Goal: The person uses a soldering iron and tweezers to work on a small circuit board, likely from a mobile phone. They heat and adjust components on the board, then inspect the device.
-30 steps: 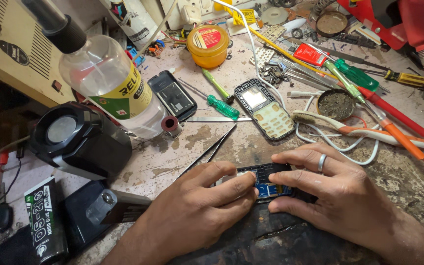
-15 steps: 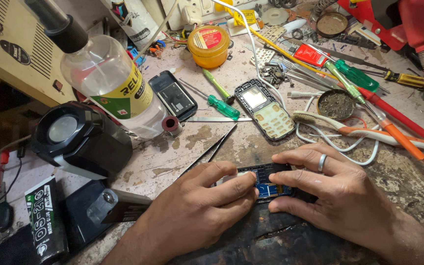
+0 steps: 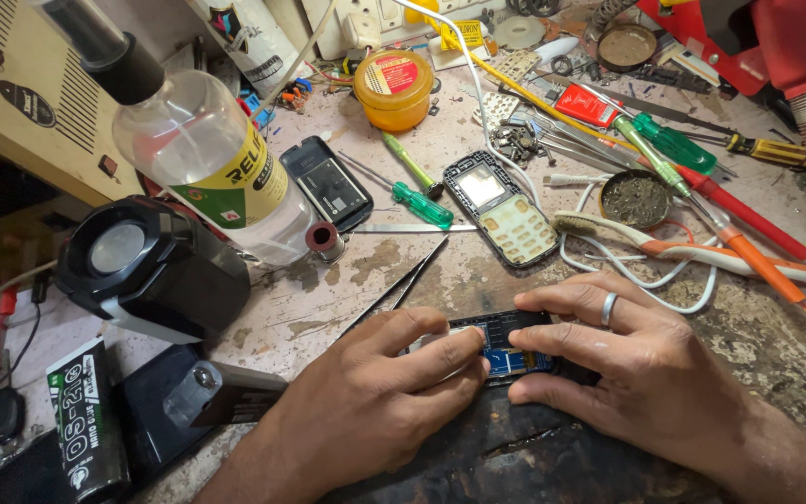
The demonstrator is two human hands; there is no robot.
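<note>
Both hands rest at the near edge of a worn workbench [image 3: 478, 271]. My left hand [image 3: 380, 397] and my right hand [image 3: 627, 359] pinch a small dark phone body [image 3: 506, 341] with a blue part showing between the fingertips. It lies flat on a dark mat; most of it is hidden under the fingers. A ring sits on my right hand. Just beyond the hands lie black tweezers [image 3: 403, 285] and a detached phone front cover with keypad [image 3: 501, 210].
A clear plastic bottle [image 3: 207, 159] lies tilted at the left above a black lamp-like device [image 3: 146, 266]. A green-handled screwdriver [image 3: 417, 191], another phone [image 3: 328, 182], an orange tin [image 3: 394, 89], a toothbrush [image 3: 692, 247], white cable and several tools crowd the back and right.
</note>
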